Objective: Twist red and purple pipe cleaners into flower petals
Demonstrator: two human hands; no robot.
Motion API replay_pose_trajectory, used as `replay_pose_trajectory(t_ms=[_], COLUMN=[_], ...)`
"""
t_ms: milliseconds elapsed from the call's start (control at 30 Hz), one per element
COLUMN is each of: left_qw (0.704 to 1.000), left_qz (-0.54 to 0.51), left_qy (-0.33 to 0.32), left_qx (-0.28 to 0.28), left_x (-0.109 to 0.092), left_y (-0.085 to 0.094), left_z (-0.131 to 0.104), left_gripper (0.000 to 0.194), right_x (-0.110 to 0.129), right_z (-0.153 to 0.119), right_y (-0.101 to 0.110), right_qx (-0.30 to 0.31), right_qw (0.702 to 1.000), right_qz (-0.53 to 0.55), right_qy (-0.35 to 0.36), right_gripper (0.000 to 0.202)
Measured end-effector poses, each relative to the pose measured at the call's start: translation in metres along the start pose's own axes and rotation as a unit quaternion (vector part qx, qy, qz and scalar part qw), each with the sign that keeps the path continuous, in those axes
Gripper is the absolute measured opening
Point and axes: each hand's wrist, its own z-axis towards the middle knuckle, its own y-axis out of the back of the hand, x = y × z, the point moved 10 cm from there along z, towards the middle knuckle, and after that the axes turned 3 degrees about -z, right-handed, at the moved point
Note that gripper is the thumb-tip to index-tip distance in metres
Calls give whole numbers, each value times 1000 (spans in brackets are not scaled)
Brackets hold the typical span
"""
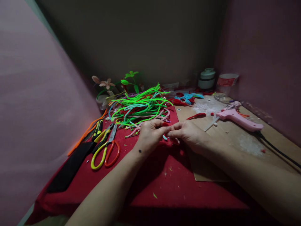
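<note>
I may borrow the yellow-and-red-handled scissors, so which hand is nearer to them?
Left. The left hand is to the right of the scissors; the right hand is farther right, beyond the left.

1. Red cloth over the table: matt woven fabric, softly creased at the front left corner.
2. Board along the table's right edge: tan, flat and smooth, roughened by whitish crusty patches.
3. Glue gun toward the right edge: smooth pink plastic with a soft sheen.
4. Scissors toward the left edge: glossy plastic-coated handles, shiny metal blades.
5. Sleeve along the left edge: black, matt, cloth-like.
6. Pile of stems toward the far edge: fuzzy, matt chenille.
7. Small red piece by the board's left edge: probably fuzzy too, though mostly covered.
8. Cup at the far right corner: thin, translucent plastic.
</note>
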Motion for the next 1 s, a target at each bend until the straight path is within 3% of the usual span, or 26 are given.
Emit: replay_pose_trajectory(t_ms=[100,300,500,767,1000], left_qw=[1000,998,988,999,993], left_qz=[2,-67,-134,10,94], left_qy=[-18,-15,-11,-31,-71], left_qx=[-3,-9,75,-1,-10], left_x=[-5,-4,0,-4,-8], left_y=[2,11,-1,11,14], left_z=[0,3,6,5,4], left_gripper=[11,18,19,11,14], right_x=[2,0,1,-3,-4], right_z=[-2,-4,-3,-3,-2], right_y=[1,-4,-6,-7,-13], right_qx=[-10,13,28,40,67], right_qw=[1000,999,999,999,997], right_qz=[13,3,5,-15,-7], right_qy=[-11,-34,-14,-28,-24], right_gripper=[16,24,25,24,24])
